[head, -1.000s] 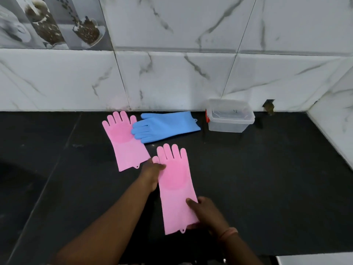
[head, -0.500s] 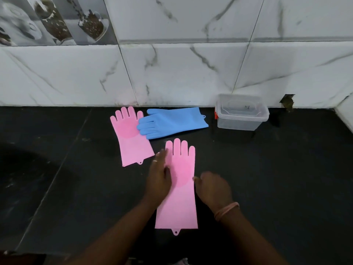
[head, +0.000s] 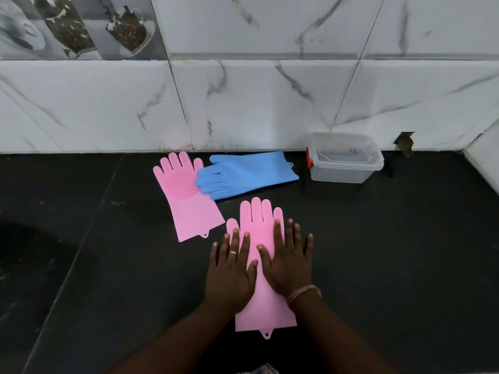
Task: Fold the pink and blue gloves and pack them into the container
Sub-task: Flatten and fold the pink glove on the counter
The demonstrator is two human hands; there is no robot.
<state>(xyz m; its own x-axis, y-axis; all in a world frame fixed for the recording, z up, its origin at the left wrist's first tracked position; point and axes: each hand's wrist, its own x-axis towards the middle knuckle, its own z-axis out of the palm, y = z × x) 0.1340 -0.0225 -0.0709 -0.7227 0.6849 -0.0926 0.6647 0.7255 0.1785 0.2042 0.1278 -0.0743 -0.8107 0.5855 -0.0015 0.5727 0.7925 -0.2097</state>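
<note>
A pink glove (head: pixel 260 230) lies flat on the black counter in front of me, fingers pointing to the wall. My left hand (head: pixel 231 273) presses its left side with straight, spread fingers. My right hand (head: pixel 287 263) lies flat on its right side the same way. A second pink glove (head: pixel 186 198) lies flat further back on the left. A blue glove (head: pixel 248 174) lies beside it with its fingertips over the pink one's edge. The clear plastic container (head: pixel 343 172) with a red clasp stands open at the back right, against the wall.
The black counter (head: pixel 391 252) runs back to a white marble-tiled wall (head: pixel 256 103). A side wall (head: pixel 483 160) closes the far right corner. A small hole (head: pixel 403 144) shows in the tiles right of the container.
Both hands have gone from gripping the near pink glove's edges to lying flat on it with fingers spread. The glove now lies straight, cuff toward me.
</note>
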